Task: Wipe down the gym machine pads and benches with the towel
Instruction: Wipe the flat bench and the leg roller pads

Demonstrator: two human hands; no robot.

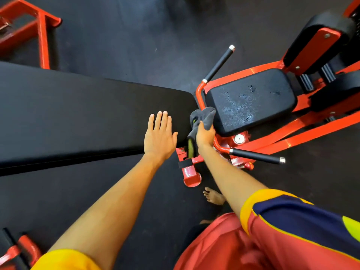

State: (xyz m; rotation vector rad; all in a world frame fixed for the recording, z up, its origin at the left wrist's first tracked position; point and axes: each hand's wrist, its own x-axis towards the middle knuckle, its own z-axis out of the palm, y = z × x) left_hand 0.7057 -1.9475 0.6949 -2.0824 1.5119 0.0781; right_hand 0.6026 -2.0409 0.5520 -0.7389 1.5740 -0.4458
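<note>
Towel bunched in right hand at seat seven o'clock edge, left hand flat, fingers straight, on bench three o'clock end

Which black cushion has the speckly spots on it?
The small black seat pad by the grey towel; the long black bench pad under the left hand looks plain.

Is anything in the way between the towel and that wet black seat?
Nothing visible blocks it. The right hand holds the grey towel right at the near corner of the wet seat pad. A red handle bar curves up just beside the towel, not across the pad.
</note>
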